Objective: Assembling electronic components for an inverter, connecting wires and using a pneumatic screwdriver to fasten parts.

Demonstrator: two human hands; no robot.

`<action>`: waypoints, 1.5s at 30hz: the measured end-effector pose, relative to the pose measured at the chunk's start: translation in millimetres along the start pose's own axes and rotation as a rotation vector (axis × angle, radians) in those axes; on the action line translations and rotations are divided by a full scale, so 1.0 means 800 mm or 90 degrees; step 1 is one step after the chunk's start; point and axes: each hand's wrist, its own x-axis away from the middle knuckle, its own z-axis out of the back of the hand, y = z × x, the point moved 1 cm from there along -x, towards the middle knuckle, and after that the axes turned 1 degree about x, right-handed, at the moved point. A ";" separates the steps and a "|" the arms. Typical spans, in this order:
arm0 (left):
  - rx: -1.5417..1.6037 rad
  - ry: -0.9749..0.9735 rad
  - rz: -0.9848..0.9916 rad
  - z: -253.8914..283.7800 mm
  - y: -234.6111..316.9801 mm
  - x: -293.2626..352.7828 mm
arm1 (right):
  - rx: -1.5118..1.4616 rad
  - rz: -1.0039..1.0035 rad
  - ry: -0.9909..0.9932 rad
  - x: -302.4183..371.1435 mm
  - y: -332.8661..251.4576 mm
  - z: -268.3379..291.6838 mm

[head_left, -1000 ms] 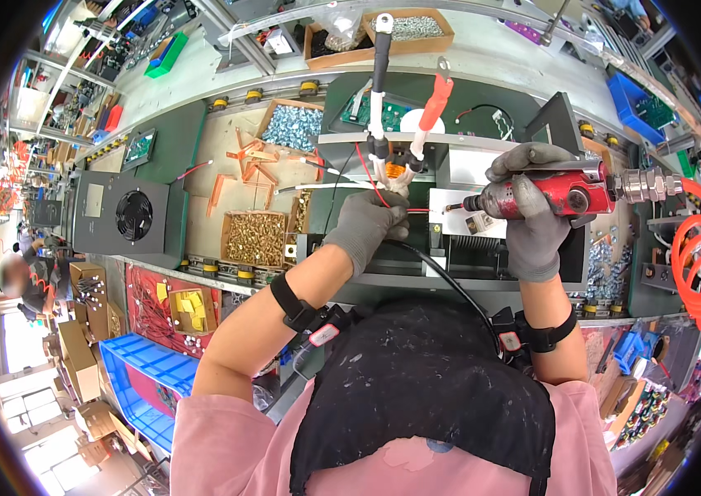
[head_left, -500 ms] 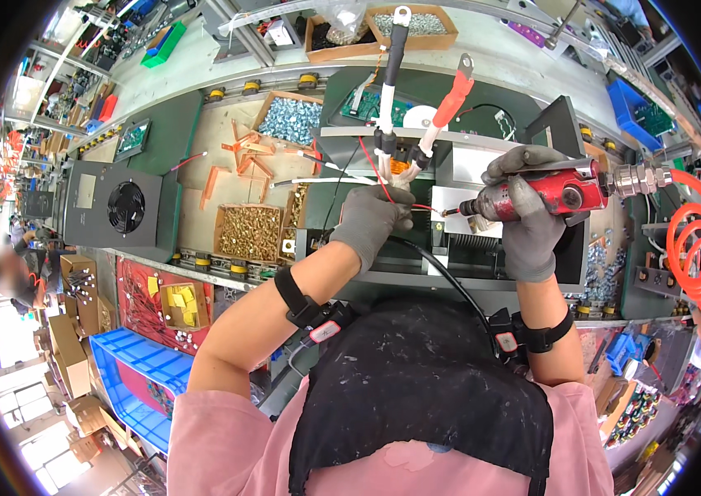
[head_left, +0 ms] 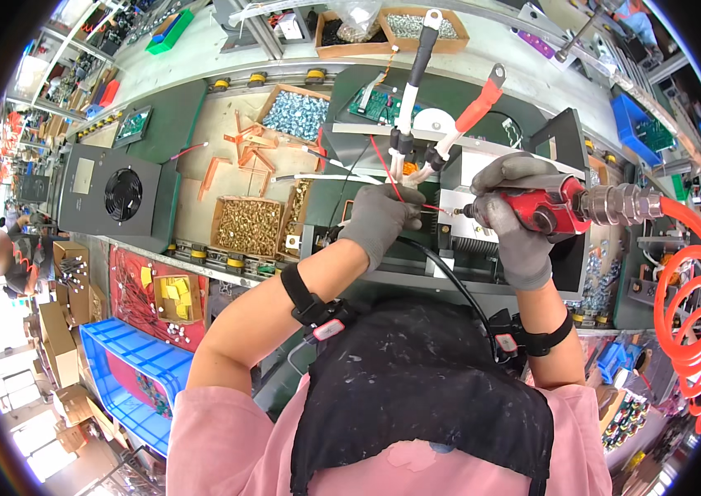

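Note:
My left hand [head_left: 377,225], in a grey glove, is closed with fingertips pinching a thin red wire [head_left: 385,165], whose end reaches right to the driver's tip. My gloved right hand [head_left: 522,248] grips a red air screwdriver [head_left: 564,208] lying sideways. Its bit points left, at a white block [head_left: 460,198] inside an open dark metal housing [head_left: 495,287]. Thick white cables with a black sleeve [head_left: 423,58] and a red sleeve [head_left: 479,109] stand up behind my left hand, each ending in a ring lug. A black cable [head_left: 450,277] runs beneath my hands.
An orange coiled hose [head_left: 685,306] hangs from the driver at the right. Left of the housing lie copper strips [head_left: 243,157], a box of brass fasteners [head_left: 245,225] and a box of silvery fasteners [head_left: 294,114]. Farther left is a fan unit [head_left: 111,197]; a blue crate [head_left: 131,364] stands below.
My right hand and the screwdriver have shifted slightly left, fingers now farther forward near the driver's nose. The coiled hose swings lower. My left hand keeps its hold on the wire.

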 end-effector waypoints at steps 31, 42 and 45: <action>-0.009 -0.014 0.016 0.006 -0.006 -0.004 | 0.036 -0.035 -0.008 -0.002 0.000 -0.017; -0.044 -0.058 0.037 0.018 0.008 0.005 | 0.072 -0.091 -0.050 -0.009 -0.002 -0.024; 0.028 -0.102 0.013 0.043 0.027 0.028 | -0.007 -0.111 -0.027 -0.004 -0.014 -0.020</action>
